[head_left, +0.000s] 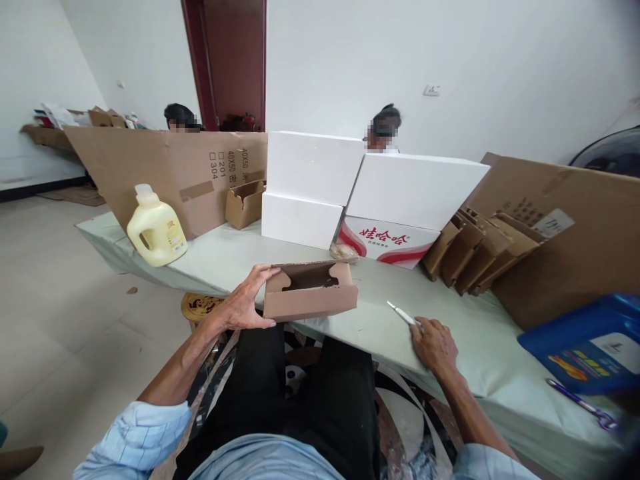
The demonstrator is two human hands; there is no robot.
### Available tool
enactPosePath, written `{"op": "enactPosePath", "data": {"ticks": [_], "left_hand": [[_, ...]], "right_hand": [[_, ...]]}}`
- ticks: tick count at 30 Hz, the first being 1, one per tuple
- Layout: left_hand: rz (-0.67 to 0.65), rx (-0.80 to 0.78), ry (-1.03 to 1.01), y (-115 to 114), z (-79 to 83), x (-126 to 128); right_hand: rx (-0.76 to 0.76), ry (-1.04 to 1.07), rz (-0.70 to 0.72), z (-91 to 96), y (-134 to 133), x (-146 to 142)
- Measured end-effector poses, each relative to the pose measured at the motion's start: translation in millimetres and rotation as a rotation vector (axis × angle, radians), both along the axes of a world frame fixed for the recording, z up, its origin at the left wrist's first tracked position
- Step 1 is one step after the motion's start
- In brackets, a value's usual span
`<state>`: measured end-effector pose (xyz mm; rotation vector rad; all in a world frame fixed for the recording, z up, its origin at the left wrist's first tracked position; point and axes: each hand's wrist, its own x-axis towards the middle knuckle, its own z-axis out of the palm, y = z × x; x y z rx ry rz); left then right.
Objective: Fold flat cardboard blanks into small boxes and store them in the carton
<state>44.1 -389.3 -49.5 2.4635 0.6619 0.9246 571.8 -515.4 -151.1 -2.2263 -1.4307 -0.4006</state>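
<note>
My left hand [246, 301] grips the left end of a small open cardboard box [310, 293] that rests at the near edge of the table [380, 327]. My right hand [434, 343] lies on the table to the right of the box. Its fingers are closed round a thin white knife-like tool [401, 313] whose tip points up and left toward the box.
A yellow detergent jug [156, 228] stands at the table's left. White foam boxes [320, 187] and a printed carton [387, 240] sit behind. Folded cardboard boxes [475, 250] lean at the right. A blue box [590, 347] and a pen [583, 403] lie near right. Two people sit behind cardboard sheets.
</note>
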Motion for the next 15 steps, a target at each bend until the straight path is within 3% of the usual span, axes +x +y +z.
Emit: {"op": "enactPosePath", "data": {"ticks": [3,8,11,15], "left_hand": [[-0.019,-0.051,0.024,6,4.4,-2],[-0.066,-0.125,0.033,17,13.5,-4],[-0.106,-0.167,0.046,23,18.9,-4],[-0.126,-0.194,0.094,28,27.8,-2]], "right_hand": [[0.099,0.005,0.102,19.2,12,-18],[0.467,-0.021,0.592,90.0,31,-101],[0.447,-0.065,0.818,127.7,34,-151],[0.299,-0.098,0.936,146.7,36,-182]]}}
